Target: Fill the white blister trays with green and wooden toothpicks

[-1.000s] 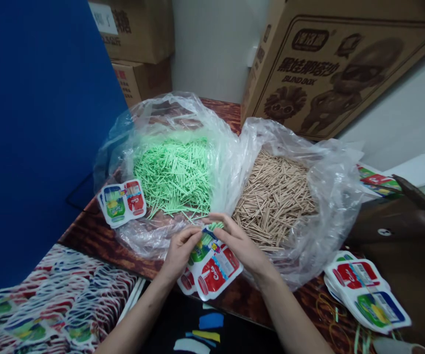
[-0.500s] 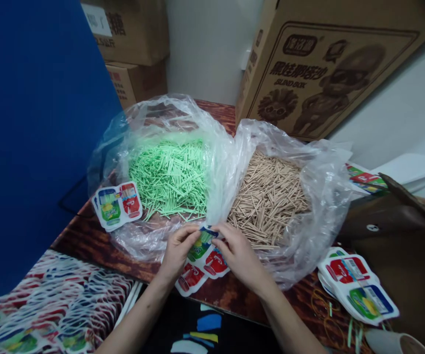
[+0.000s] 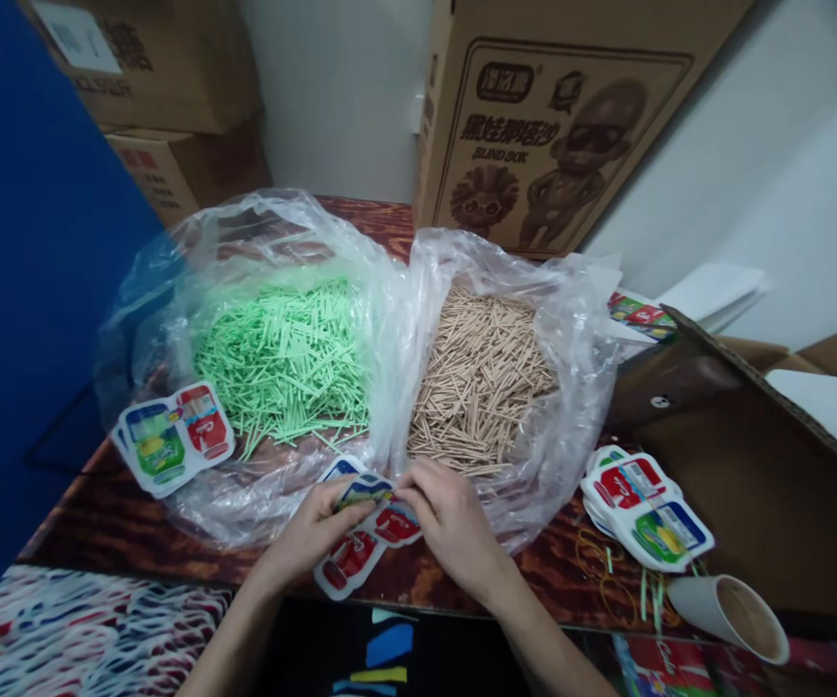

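Dark reddish wood-grained tabletop (image 3: 425, 583) below, and at lower centre the left hand (image 3: 313, 528) grips a tilted, blue-and-yellow printed flat pack (image 3: 361, 491), the right hand (image 3: 447, 515) pinching its edge: edge-working, seemingly, and the next move calls for steady fingers.

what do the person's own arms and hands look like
The left hand and right hand are bare, without visible gloves or rings. No sleeves show on the forearms. Black clothing with blue and yellow patches shows between them.
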### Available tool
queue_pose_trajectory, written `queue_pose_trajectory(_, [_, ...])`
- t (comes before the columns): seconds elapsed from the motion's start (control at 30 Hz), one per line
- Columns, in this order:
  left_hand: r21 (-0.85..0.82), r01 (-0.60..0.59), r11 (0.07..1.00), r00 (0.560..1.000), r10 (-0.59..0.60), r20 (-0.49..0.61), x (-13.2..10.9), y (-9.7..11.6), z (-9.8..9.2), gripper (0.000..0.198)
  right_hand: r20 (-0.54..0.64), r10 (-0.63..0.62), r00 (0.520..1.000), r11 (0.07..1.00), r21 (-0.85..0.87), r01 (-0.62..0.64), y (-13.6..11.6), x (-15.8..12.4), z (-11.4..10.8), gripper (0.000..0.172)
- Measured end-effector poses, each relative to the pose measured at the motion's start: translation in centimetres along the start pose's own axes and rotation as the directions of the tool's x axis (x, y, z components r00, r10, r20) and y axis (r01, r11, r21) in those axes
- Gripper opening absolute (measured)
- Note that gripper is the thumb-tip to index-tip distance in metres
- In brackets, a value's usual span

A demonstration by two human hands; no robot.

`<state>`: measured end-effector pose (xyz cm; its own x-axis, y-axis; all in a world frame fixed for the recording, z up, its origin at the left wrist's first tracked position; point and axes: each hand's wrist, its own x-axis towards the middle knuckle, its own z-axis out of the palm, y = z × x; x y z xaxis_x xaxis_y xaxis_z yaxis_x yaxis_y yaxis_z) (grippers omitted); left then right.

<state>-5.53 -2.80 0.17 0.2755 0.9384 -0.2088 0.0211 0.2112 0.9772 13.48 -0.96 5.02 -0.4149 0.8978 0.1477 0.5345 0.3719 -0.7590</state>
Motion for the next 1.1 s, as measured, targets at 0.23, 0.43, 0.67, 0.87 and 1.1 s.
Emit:
queue_pose_trajectory(0.23, [0.093,-0.037,0.995,0.999,0.034,0.030,0.4,0.8,2.3,0.022,-0.138,0.124,0.983,0.990,0.082,-0.114,1.3,-1.5,-0.9,0.013])
queue_pose_trajectory(0.43, [0.180,-0.047,0.983,0.999,0.042,0.032,0.8,0.8,3.5,0.021,-0.104,0.172,0.980,0.983,0.079,-0.164,2.8,-3.3,-1.4,0.025])
queue_pose_trajectory(0.67, [-0.003,0.017,1.000,1.000,-0.017,-0.012,0.4,1.1,4.2,0.028,-0.103,0.132,0.986,0.990,0.056,-0.127,3.3,-4.2,-1.4,0.025])
queue_pose_trajectory(0.87, [0.066,-0.134,0.989,0.982,0.141,-0.126,1.3,1.1,4.8,0.023,-0.093,0.119,0.989,0.993,0.028,-0.116,3.2,-4.5,-1.5,0.025])
queue_pose_trajectory(1.1, [0.070,-0.128,0.989,0.980,0.137,-0.145,1.3,0.8,5.2,0.022,-0.053,0.145,0.988,0.989,0.041,-0.143,3.3,-5.0,-1.6,0.023])
